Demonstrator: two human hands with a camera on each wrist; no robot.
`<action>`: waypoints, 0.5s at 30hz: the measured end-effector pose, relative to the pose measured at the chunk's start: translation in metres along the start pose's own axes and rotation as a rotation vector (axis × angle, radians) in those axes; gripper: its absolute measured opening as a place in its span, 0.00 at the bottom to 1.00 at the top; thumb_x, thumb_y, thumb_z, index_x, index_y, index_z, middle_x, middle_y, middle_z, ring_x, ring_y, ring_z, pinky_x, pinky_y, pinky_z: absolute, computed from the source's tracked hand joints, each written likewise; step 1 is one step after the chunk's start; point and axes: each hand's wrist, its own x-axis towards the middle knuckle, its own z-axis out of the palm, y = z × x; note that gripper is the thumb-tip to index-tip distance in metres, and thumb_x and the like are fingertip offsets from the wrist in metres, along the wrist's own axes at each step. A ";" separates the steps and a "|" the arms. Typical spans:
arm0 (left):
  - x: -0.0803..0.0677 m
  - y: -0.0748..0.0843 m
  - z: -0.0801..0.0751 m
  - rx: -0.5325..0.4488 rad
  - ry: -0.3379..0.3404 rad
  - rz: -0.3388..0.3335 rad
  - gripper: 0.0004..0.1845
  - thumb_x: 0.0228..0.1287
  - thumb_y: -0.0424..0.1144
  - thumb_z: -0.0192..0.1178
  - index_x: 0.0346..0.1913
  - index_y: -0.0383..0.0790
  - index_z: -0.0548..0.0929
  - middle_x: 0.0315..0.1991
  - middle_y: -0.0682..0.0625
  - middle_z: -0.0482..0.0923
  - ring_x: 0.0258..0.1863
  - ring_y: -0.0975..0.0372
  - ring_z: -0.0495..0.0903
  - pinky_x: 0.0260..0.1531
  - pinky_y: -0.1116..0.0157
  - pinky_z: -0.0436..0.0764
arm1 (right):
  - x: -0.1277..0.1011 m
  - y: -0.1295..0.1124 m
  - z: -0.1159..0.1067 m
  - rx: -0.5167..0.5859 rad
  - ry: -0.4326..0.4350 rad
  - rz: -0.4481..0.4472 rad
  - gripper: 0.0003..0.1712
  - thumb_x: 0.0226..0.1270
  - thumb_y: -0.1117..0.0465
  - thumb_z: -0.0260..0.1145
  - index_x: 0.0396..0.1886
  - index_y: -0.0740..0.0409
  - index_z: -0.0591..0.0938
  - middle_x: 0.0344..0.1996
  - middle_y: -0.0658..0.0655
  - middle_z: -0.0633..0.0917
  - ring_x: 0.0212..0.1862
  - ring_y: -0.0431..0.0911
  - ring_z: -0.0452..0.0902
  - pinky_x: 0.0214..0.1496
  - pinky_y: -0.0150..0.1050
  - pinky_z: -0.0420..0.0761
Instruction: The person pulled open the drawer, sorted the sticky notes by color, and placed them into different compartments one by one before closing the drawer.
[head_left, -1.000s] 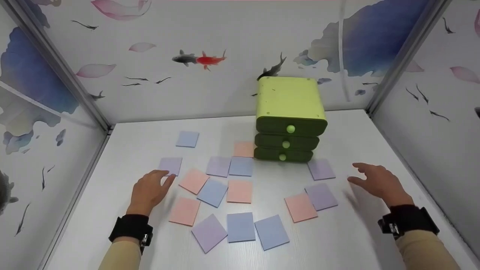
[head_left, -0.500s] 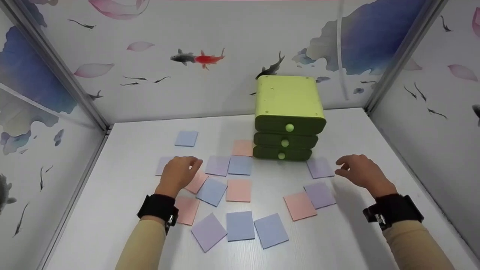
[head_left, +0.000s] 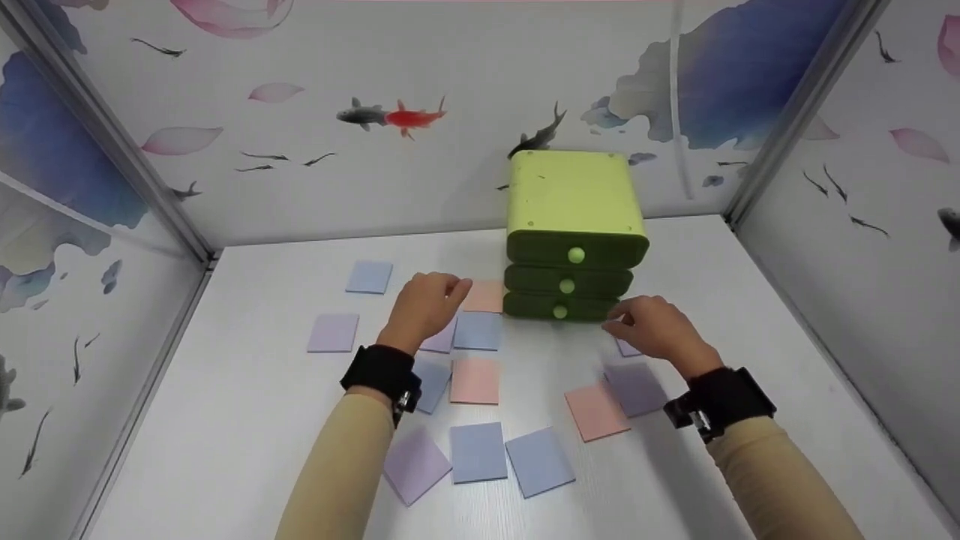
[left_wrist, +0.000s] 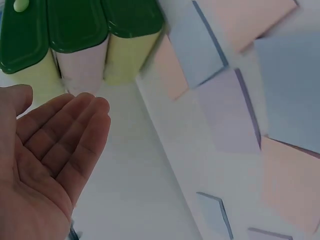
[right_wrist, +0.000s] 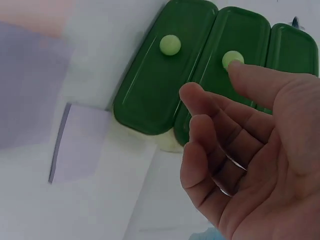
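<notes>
In front of the green drawer unit (head_left: pixel 574 225), standing at the far side of the white table (head_left: pixel 750 300), both hands are hovering just short of its three shut drawers. The right hand (head_left: pixel 652 328) is reaching toward the bottom drawer (head_left: pixel 559 307), fingers loosely curled and slightly parted, holding nothing; in the right wrist view its thumb is lying close to a pale knob (right_wrist: pixel 231 59), though contact cannot be confirmed from that angle. The left hand (head_left: pixel 424 309) is hanging over the coloured paper squares (head_left: pixel 476 330) left of the unit, palm open, fingers straight and lying together, gripping nothing. Judged from this position, opening a drawer cleanly is calling for a firm pinch on one knob, a straight pull toward the person, and the free hand steadying the light casing so it is not sliding.
</notes>
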 end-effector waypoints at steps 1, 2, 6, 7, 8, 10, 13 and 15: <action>0.003 0.006 0.000 -0.013 -0.002 0.004 0.23 0.75 0.53 0.48 0.46 0.40 0.87 0.36 0.47 0.85 0.40 0.56 0.82 0.45 0.58 0.80 | 0.002 -0.005 0.001 0.006 0.007 -0.004 0.15 0.69 0.54 0.62 0.41 0.60 0.87 0.25 0.53 0.83 0.28 0.43 0.77 0.33 0.40 0.76; 0.006 0.012 0.000 -0.024 -0.004 0.006 0.24 0.75 0.53 0.47 0.43 0.39 0.87 0.32 0.48 0.82 0.37 0.56 0.80 0.42 0.59 0.79 | 0.004 -0.010 0.001 0.008 0.016 -0.007 0.14 0.70 0.54 0.62 0.38 0.59 0.87 0.21 0.50 0.80 0.26 0.42 0.74 0.31 0.39 0.73; 0.018 0.036 0.000 -0.061 -0.003 0.007 0.24 0.76 0.53 0.46 0.44 0.39 0.86 0.31 0.48 0.81 0.35 0.57 0.80 0.40 0.60 0.78 | 0.013 -0.028 0.002 0.022 0.071 0.023 0.15 0.70 0.52 0.61 0.29 0.56 0.85 0.16 0.47 0.70 0.22 0.42 0.67 0.28 0.36 0.66; 0.021 0.042 0.000 -0.069 0.002 0.005 0.24 0.76 0.53 0.45 0.47 0.40 0.86 0.36 0.48 0.84 0.39 0.57 0.81 0.44 0.60 0.79 | 0.015 -0.032 0.002 0.027 0.088 0.033 0.16 0.70 0.52 0.61 0.27 0.57 0.83 0.15 0.47 0.70 0.22 0.42 0.67 0.27 0.36 0.65; 0.024 0.047 0.000 -0.079 0.010 0.003 0.24 0.76 0.53 0.45 0.52 0.40 0.84 0.41 0.48 0.85 0.43 0.58 0.83 0.48 0.60 0.80 | 0.017 -0.036 0.002 0.033 0.105 0.042 0.17 0.69 0.51 0.61 0.26 0.56 0.83 0.16 0.46 0.70 0.22 0.42 0.67 0.26 0.36 0.65; 0.028 0.057 0.001 -0.093 0.034 -0.002 0.25 0.76 0.53 0.45 0.61 0.41 0.79 0.52 0.48 0.85 0.52 0.57 0.83 0.55 0.58 0.79 | 0.020 -0.042 0.001 0.048 0.132 0.056 0.19 0.70 0.50 0.60 0.23 0.55 0.81 0.15 0.47 0.71 0.22 0.43 0.67 0.25 0.36 0.65; 0.032 0.069 0.002 -0.116 0.059 -0.012 0.27 0.76 0.53 0.44 0.66 0.40 0.74 0.56 0.46 0.83 0.55 0.55 0.81 0.57 0.57 0.78 | 0.024 -0.049 0.000 0.071 0.165 0.080 0.23 0.72 0.47 0.58 0.18 0.54 0.77 0.14 0.47 0.70 0.21 0.43 0.66 0.24 0.36 0.64; 0.033 0.074 0.002 -0.140 0.077 -0.011 0.27 0.76 0.53 0.44 0.67 0.39 0.72 0.57 0.45 0.82 0.56 0.54 0.81 0.58 0.57 0.77 | 0.026 -0.052 -0.001 0.086 0.185 0.101 0.25 0.73 0.45 0.56 0.17 0.53 0.76 0.14 0.47 0.70 0.21 0.44 0.66 0.23 0.36 0.64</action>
